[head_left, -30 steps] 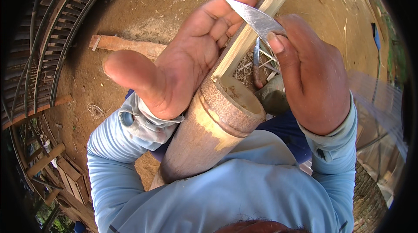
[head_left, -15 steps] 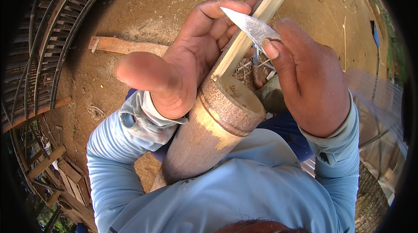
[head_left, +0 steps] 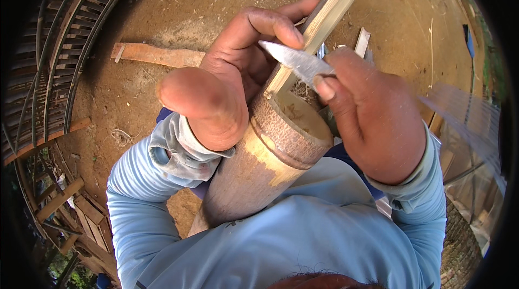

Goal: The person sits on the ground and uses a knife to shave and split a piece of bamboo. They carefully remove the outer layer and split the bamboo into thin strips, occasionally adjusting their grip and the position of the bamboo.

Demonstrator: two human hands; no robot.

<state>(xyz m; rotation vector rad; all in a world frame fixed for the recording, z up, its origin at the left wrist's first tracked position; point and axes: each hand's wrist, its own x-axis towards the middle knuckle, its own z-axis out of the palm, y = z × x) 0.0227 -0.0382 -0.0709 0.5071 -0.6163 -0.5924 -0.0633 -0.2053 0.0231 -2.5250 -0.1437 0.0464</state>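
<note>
A thick bamboo tube (head_left: 238,186) leans up from my lap, its cut mouth facing away from me. From the mouth's left edge a long, narrow split strip (head_left: 332,13) extends toward the far right. My left hand (head_left: 227,73) curls its fingers against the strip's left side, with the thumb sticking out apart. In my closed right hand (head_left: 376,113) is a knife, its handle hidden by the fingers. The pointed metal blade (head_left: 297,63) lies across the strip, a little beyond the mouth, its tip close to my left fingers.
A flat wooden plank (head_left: 162,55) lies on the dirt ground at left. Slatted bamboo panels (head_left: 59,46) stand at the far left, above stacked wood pieces (head_left: 89,219). Clear plastic sheeting (head_left: 470,121) hangs at right. A pale offcut (head_left: 362,42) lies beyond my right hand.
My right hand has drawn the knife down along the strip, nearer to the tube's mouth. My left fingers have curled in more closely on the strip.
</note>
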